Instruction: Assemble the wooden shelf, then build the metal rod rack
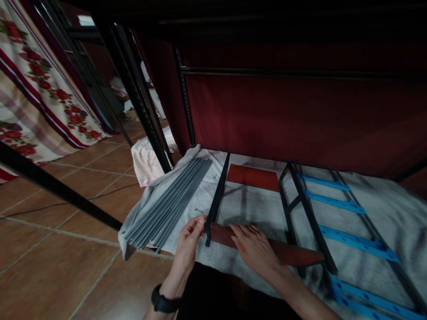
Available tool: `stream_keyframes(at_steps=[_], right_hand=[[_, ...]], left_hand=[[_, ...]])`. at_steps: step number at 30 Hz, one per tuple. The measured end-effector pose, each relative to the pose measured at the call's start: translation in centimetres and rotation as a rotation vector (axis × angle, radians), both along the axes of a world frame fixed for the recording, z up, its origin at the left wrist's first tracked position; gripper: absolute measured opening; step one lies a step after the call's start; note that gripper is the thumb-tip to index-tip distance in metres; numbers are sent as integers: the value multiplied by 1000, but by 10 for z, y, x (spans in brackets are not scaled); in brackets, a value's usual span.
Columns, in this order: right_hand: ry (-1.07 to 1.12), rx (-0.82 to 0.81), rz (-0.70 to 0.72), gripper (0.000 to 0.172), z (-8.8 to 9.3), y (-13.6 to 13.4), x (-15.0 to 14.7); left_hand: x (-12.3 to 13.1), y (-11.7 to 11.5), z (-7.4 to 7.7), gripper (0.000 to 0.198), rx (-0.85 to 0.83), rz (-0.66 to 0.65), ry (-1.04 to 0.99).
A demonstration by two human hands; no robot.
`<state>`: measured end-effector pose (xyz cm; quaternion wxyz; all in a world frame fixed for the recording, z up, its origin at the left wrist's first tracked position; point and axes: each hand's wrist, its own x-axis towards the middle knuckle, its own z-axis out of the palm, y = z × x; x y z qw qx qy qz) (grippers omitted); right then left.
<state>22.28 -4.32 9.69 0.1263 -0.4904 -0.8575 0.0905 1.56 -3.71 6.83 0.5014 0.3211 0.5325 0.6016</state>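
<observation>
My left hand, with a black band on its wrist, pinches the near end of a black metal bar that runs away from me across a grey cloth. My right hand lies with fingers spread flat on a long reddish-brown wooden board that meets the bar's near end. A second reddish panel lies farther back on the cloth.
A bundle of several grey metal rods lies at the left on the cloth. A black ladder frame with blue rungs lies at the right. A dark red fabric wall, black uprights, a floral cloth and tiled floor surround it.
</observation>
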Motion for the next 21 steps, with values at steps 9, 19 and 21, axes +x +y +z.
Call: stream_keyframes(at_steps=[9,19,21], right_hand=[[-15,0,6,37,-5,3,-3],[-10,12,22,37,-6,2,-1],[-4,16,29,37,-7,2,0]], left_hand=[[-3,0,6,37,2,42,22],[-4,-2,3,37,-25,42,20],[-4,-4,8,42,-32,14,-29]])
